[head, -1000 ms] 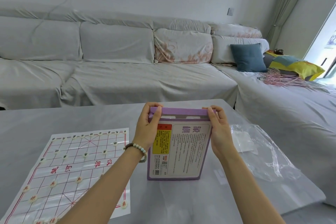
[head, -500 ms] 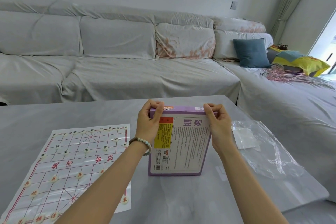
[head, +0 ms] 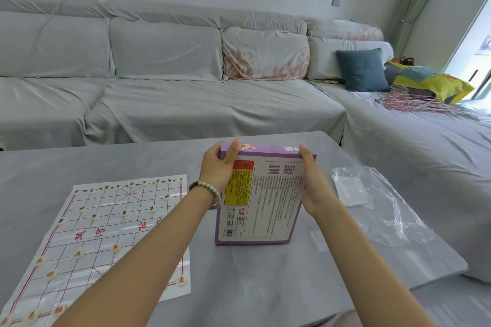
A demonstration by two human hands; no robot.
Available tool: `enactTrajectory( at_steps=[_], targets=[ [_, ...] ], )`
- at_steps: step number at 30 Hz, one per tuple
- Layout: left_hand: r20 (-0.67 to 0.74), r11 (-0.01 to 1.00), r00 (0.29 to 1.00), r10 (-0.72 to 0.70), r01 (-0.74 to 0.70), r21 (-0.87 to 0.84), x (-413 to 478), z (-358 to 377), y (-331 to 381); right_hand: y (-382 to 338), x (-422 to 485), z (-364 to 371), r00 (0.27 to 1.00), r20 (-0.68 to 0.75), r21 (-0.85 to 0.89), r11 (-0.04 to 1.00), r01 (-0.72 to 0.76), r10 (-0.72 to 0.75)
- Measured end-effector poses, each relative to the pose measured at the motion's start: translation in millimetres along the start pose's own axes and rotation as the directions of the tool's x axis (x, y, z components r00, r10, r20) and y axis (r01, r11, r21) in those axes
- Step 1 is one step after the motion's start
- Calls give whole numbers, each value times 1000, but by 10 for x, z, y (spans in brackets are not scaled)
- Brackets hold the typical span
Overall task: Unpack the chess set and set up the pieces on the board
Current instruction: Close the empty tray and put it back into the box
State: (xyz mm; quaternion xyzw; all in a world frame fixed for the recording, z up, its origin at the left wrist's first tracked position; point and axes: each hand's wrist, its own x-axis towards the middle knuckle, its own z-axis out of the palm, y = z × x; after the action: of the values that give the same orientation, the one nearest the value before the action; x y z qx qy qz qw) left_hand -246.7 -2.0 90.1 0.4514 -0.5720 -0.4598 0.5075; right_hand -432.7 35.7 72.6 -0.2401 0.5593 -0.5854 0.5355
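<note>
The purple box [head: 261,199] stands on its lower edge on the grey table [head: 132,156], its printed back face turned toward the wearer and its lettering upside down. Both hands hold it at the upper end. The left hand [head: 216,170] grips the top left corner, thumb laid on the near face and fingers wrapped behind, out of sight. The right hand [head: 314,186] grips the upper right edge in the same way, thumb forward and fingers hidden behind the box. A beaded bracelet [head: 207,188] sits on the left wrist. To the left of the grip, well apart from the box, the paper board [head: 106,220] lies flat on the table. Round cream pieces stand on its line crossings: dark-marked pieces [head: 151,209] on the far half and red-marked pieces [head: 181,279] on the near half. To the right of the grip, a crumpled clear plastic wrapper [head: 385,210] lies on the table, near the right forearm but not touching it. Beyond the grip, past the table's far edge, runs a grey covered sofa [head: 212,103] with a blue cushion [head: 362,69] at its right corner.
</note>
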Motion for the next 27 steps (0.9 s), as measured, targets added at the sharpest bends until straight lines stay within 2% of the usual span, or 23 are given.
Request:
enactTrajectory(
  at_steps=[2,4,6,8,10,15,18,20,23,25,26,27],
  targets=[
    [-53,997,996,72,-72,-6,-30,120,38,-48,-33,-21,999,22,9,1000,-23,23],
    [-87,980,976,200,-199,21,-91,282,47,-65,-73,19,993,115,10,1000,-24,23],
    [0,966,966,259,-259,8,-162,451,33,-71,-78,91,982,178,81,994,-76,61],
    [196,979,960,201,-200,-28,-203,573,7,-56,-25,121,981,178,185,977,-106,73],
    [319,998,946,63,-65,-2,-167,581,-47,5,96,34,986,132,209,970,-125,99],
    [181,958,973,-142,89,271,93,290,-715,265,465,-426,997,16,-80,994,-69,71],
    [188,838,961,-203,71,541,159,227,-1004,408,712,-654,996,-79,-271,961,-61,41],
    [235,740,941,-241,21,673,194,233,-1128,510,916,-737,984,-166,-382,924,-4,-64],
    [285,638,916,-284,-41,769,318,234,-1366,632,1085,-782,954,-192,-545,833,93,-231],
    [319,587,890,-325,-75,806,409,243,-1511,769,1113,-786,947,-79,-640,745,190,-310],
    [337,549,881,-332,-110,828,473,252,-1569,862,1128,-789,936,34,-759,600,252,-350],
    [349,508,883,-314,-155,848,541,263,-1614,983,1150,-778,925,135,-887,372,272,-354]
  ],
)
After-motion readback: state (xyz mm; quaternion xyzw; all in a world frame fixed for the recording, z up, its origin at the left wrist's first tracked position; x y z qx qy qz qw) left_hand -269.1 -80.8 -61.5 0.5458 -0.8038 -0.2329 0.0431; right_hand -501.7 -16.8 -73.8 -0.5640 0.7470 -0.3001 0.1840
